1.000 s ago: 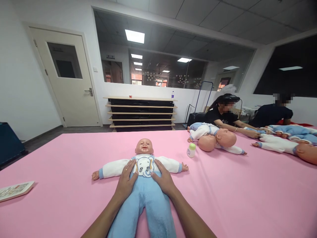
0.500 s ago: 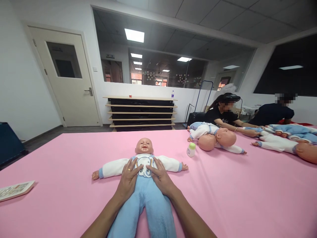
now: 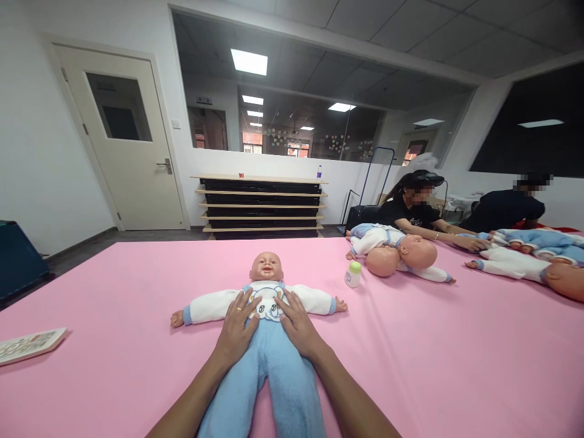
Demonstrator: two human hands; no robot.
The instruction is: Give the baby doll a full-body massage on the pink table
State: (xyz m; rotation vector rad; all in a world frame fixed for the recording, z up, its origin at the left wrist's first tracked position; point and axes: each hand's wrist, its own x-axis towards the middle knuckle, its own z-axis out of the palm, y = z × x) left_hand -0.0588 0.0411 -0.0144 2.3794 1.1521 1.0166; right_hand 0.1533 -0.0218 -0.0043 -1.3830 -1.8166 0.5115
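A baby doll [image 3: 267, 359] in a white and light-blue outfit lies on its back on the pink table, its head away from me and its arms stretched out sideways. An elephant face [image 3: 268, 308] is stitched on its chest. My left hand [image 3: 238, 325] rests flat on the left side of the chest, fingers spread and a ring on one finger. Opposite it, my right hand [image 3: 298, 321] lies open on the right side of the chest. Both thumbs touch the outfit beside the elephant. To the doll's right stands a small white bottle [image 3: 352, 277] with a green cap.
More dolls [image 3: 417, 252] lie piled at the right, and another doll [image 3: 515, 263] lies beyond them. A person [image 3: 410, 207] wearing a headset reaches over that side, with a second person [image 3: 506, 204] farther right. A flat printed box [image 3: 31, 345] lies at the left edge.
My thumbs have moved apart and outward, off the middle of the elephant face. Both hands stay on the doll's chest, and the doll lies where it was.
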